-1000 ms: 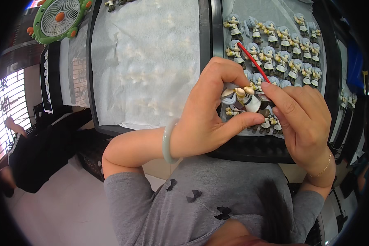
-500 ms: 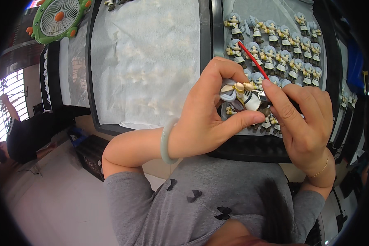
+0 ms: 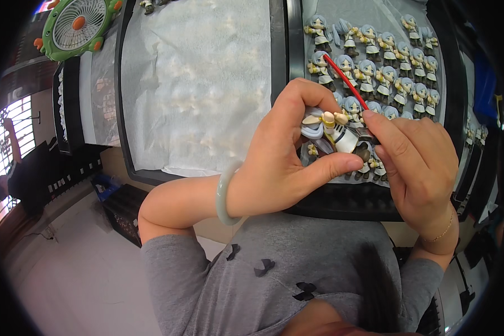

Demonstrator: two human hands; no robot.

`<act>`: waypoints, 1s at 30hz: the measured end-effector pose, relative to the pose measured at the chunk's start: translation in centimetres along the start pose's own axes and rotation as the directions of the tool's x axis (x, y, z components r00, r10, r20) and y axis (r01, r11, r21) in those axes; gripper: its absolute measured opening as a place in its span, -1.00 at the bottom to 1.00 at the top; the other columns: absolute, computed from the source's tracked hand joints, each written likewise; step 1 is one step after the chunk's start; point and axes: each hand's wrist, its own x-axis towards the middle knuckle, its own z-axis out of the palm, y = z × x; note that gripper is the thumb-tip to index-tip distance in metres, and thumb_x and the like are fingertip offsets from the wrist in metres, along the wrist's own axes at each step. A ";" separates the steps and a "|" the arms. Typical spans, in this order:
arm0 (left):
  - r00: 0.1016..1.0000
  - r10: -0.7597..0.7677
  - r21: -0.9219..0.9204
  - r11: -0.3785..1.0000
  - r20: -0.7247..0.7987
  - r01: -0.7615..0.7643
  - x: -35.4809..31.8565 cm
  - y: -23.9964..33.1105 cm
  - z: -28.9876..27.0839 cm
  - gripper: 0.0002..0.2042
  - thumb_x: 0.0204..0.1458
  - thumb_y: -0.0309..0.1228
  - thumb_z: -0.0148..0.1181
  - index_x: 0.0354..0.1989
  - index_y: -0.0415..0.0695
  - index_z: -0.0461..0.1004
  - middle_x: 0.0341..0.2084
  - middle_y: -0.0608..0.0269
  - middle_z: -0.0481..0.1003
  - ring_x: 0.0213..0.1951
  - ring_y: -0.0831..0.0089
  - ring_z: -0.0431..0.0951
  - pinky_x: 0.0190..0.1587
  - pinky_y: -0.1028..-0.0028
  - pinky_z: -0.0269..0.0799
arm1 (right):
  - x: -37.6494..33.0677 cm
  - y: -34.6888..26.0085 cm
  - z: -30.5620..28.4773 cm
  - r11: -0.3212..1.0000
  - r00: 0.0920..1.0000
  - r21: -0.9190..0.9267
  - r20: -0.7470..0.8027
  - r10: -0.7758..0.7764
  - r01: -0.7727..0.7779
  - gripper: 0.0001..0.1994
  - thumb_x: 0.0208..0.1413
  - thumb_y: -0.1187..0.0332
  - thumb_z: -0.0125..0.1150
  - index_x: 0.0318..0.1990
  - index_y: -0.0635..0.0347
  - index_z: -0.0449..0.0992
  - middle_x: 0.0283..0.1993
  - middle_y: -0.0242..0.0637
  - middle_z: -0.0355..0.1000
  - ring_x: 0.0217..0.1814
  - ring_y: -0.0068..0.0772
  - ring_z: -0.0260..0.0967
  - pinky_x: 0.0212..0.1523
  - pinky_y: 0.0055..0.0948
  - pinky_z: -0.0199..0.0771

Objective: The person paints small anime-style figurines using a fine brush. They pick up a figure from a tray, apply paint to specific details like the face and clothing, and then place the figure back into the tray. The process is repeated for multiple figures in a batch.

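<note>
My left hand (image 3: 285, 143) is closed around a small figurine (image 3: 341, 137) with pale hair and a white dress, held sideways between thumb and curled fingers. In my right hand (image 3: 420, 162) is a thin red-handled paintbrush (image 3: 346, 81), pinched near its lower end with the handle slanting up to the left. Its silver and dark working end is at the figurine's skirt; whether it touches is hard to tell. Below both hands, rows of similar figurines (image 3: 367, 73) lie on a paper-lined tray (image 3: 369, 215).
Left of it is a second black tray (image 3: 143, 178) lined with white paper (image 3: 201, 73), with a few figurines (image 3: 147, 7) at its far edge. A green fan (image 3: 75, 25) stands at the far left. Another person (image 3: 31, 168) is at the left edge.
My right hand and the brush have shifted slightly, with the fingers a little farther right. The figurine stays in my left hand, almost unmoved.
</note>
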 end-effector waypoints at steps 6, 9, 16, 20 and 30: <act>1.000 0.003 0.023 1.000 0.003 -0.003 0.0 0.0 0.0 -0.54 -0.20 -0.57 0.27 -0.17 -0.19 0.12 -0.31 0.24 0.22 -0.28 0.57 0.24 -0.20 0.58 0.17 | 0.0 -0.1 0.2 1.000 1.000 -0.007 0.002 0.007 -0.007 -0.73 -0.14 0.50 0.13 -0.19 0.29 0.46 -0.45 -0.25 0.34 -0.51 -0.32 0.21 -0.50 -0.41 0.14; 1.000 0.009 0.043 0.999 0.001 -0.009 0.0 -0.2 0.0 -0.54 -0.20 -0.57 0.28 -0.17 -0.19 0.12 -0.30 0.24 0.22 -0.27 0.57 0.24 -0.19 0.58 0.16 | -0.1 0.0 0.1 1.000 1.000 -0.022 0.012 -0.004 0.004 -0.72 -0.15 0.49 0.13 -0.19 0.28 0.46 -0.45 -0.25 0.34 -0.51 -0.31 0.21 -0.50 -0.40 0.14; 1.000 -0.022 0.113 0.993 0.020 0.020 -0.1 -0.3 0.0 -0.54 -0.21 -0.58 0.29 -0.17 -0.19 0.14 -0.28 0.25 0.22 -0.25 0.56 0.25 -0.17 0.57 0.16 | -0.1 0.1 -0.2 0.998 0.996 -0.055 0.089 0.001 0.004 -0.71 -0.20 0.46 0.16 -0.21 0.25 0.47 -0.43 -0.27 0.33 -0.50 -0.31 0.20 -0.50 -0.39 0.13; 0.998 0.005 0.212 0.977 0.061 -0.018 0.0 -0.7 -0.3 -0.54 -0.22 -0.59 0.29 -0.18 -0.19 0.14 -0.28 0.26 0.23 -0.25 0.56 0.25 -0.17 0.57 0.16 | -0.1 0.1 -0.5 0.998 0.991 -0.066 0.135 -0.007 0.016 -0.72 -0.20 0.45 0.16 -0.23 0.24 0.47 -0.43 -0.29 0.33 -0.49 -0.31 0.20 -0.50 -0.38 0.12; 0.922 -0.343 -0.406 0.828 0.180 0.387 0.6 1.4 -0.5 -0.63 -0.15 -0.37 0.07 -0.16 -0.19 0.15 -0.29 0.22 0.24 -0.24 0.51 0.27 -0.17 0.54 0.17 | -0.3 1.2 -1.7 0.972 0.996 0.217 0.051 0.080 -0.089 -0.77 -0.15 0.41 0.09 -0.27 0.26 0.47 -0.51 -0.27 0.32 -0.52 -0.31 0.26 -0.50 -0.45 0.20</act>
